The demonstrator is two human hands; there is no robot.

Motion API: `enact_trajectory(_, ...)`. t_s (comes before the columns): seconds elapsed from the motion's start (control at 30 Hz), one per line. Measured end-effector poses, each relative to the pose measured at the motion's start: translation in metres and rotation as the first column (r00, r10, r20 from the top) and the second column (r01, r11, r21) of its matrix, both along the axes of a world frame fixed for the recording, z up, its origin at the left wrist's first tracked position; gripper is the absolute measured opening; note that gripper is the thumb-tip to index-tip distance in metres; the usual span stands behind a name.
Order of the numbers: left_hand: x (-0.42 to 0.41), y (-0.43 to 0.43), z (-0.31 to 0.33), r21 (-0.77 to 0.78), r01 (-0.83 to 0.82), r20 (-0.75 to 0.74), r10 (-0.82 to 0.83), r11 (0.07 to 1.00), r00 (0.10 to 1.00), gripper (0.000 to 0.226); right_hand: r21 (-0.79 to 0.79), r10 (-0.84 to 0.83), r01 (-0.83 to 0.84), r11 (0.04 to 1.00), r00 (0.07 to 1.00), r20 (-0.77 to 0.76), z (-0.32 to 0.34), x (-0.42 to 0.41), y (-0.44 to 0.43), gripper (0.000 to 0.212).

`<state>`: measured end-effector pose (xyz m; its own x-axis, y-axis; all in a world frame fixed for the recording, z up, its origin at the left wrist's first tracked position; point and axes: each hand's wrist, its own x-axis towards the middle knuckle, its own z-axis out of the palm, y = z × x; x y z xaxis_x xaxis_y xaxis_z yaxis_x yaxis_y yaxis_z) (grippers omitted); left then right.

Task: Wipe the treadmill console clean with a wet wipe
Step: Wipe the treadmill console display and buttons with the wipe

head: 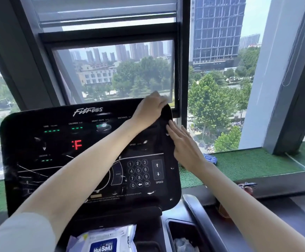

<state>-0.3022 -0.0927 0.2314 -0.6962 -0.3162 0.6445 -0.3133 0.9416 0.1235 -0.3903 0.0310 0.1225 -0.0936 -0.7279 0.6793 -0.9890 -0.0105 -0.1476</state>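
My left hand [150, 110] blurred at console [38, 142] top right corner; anything under palm hidden. My forearm [93, 160] covers console centre. Wipes pack [102, 240] below console cut by bottom edge.

One treadmill console [57, 160], two hands on it, the left hand [150, 110] and the right hand [184, 144], one wet-wipe pack [102, 240] below, one small blue packet [210, 158] on the one green ledge [257, 164].
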Motion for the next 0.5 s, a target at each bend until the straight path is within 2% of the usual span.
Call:
enact_trajectory(0.03,0.0,-0.001,0.001,0.036,-0.033,-0.086,0.036,0.999,0.996,0.025,-0.013,-0.003,0.003,1.0,1.0,-0.001,-0.001,0.001,0.002,0.079)
enact_trajectory(0.07,0.001,0.002,-0.002,0.035,-0.031,-0.082,0.034,0.999,0.996,0.026,-0.029,-0.011,0.011,1.0,1.0,-0.011,-0.004,0.002,0.005,0.08)
enact_trajectory(0.17,0.003,0.018,-0.028,-0.088,0.146,0.241,-0.121,0.985,0.963,0.027,-0.064,-0.045,0.042,0.997,0.998,-0.05,-0.017,0.004,0.02,0.076)
enact_trajectory(0.23,0.007,0.012,-0.027,-0.145,0.178,0.335,-0.121,0.973,0.934,0.032,-0.05,-0.046,0.042,0.998,0.996,-0.071,-0.026,0.005,0.028,0.072)
enact_trajectory(0.27,0.006,0.005,-0.019,-0.154,0.129,0.29,-0.08,0.98,0.954,0.036,-0.031,-0.041,0.038,0.999,0.994,-0.099,-0.029,0.005,0.03,0.071)
enact_trajectory(0.33,0.004,-0.003,-0.008,-0.08,0.003,0.095,0.004,0.997,0.996,0.038,0.012,-0.035,0.037,0.999,0.987,-0.155,-0.032,0.006,0.031,0.069)
enact_trajectory(0.37,0.002,-0.002,-0.009,-0.053,-0.017,0.046,0.02,0.998,0.999,0.036,0.025,-0.034,0.039,0.999,0.985,-0.168,-0.032,0.006,0.03,0.068)
enact_trajectory(0.4,0.002,0.003,-0.016,-0.052,0.007,0.072,-0.003,0.999,0.997,0.034,0.033,-0.034,0.04,0.999,0.985,-0.17,-0.032,0.007,0.029,0.067)
enact_trajectory(0.5,0.006,0.022,-0.046,-0.106,0.208,0.361,-0.157,0.972,0.919,0.031,0.044,-0.039,0.046,0.998,0.986,-0.162,-0.032,0.008,0.028,0.065)
